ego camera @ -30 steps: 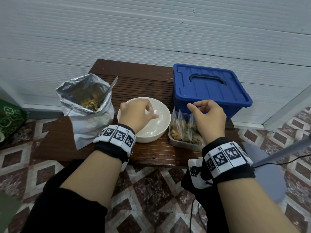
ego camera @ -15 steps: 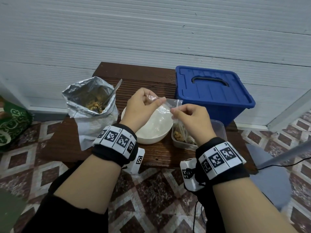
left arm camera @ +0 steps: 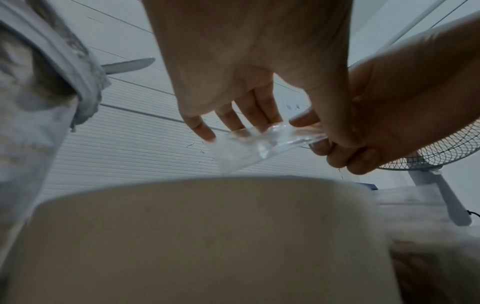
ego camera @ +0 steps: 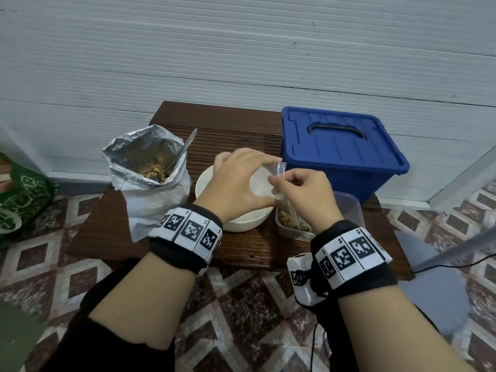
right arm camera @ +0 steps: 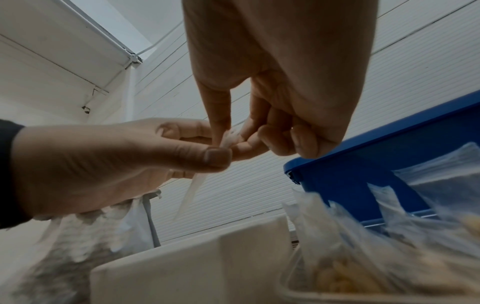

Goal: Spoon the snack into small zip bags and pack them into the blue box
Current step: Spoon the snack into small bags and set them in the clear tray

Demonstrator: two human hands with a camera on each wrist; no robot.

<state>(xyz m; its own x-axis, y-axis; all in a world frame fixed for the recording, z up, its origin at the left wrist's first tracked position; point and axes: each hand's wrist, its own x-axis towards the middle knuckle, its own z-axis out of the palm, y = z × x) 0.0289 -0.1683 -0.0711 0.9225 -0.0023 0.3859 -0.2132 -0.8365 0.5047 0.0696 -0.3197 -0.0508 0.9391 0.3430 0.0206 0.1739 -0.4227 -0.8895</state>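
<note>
Both hands hold one small clear zip bag (ego camera: 277, 173) (left arm camera: 249, 148) (right arm camera: 192, 191) above the white bowl (ego camera: 241, 221). My left hand (ego camera: 241, 183) pinches its top edge with thumb and fingers. My right hand (ego camera: 303, 191) pinches the same edge from the right. The bag looks empty. An open foil snack bag (ego camera: 150, 189) with a spoon (ego camera: 185, 146) in it stands to the left. The blue box (ego camera: 341, 151) sits at the back right with its lid on. A clear tub (ego camera: 349, 210) of filled zip bags (right arm camera: 363, 257) lies under my right wrist.
All of this rests on a low dark wooden table (ego camera: 241, 124) against a white panelled wall. A fan (left arm camera: 441, 156) stands to the right on the patterned tile floor. A green cloth (ego camera: 18, 205) lies at the far left.
My left hand lifted a clear zip bag out of the bowl. My right hand left the tub and joined it; both now pinch the bag's top edge close together.
</note>
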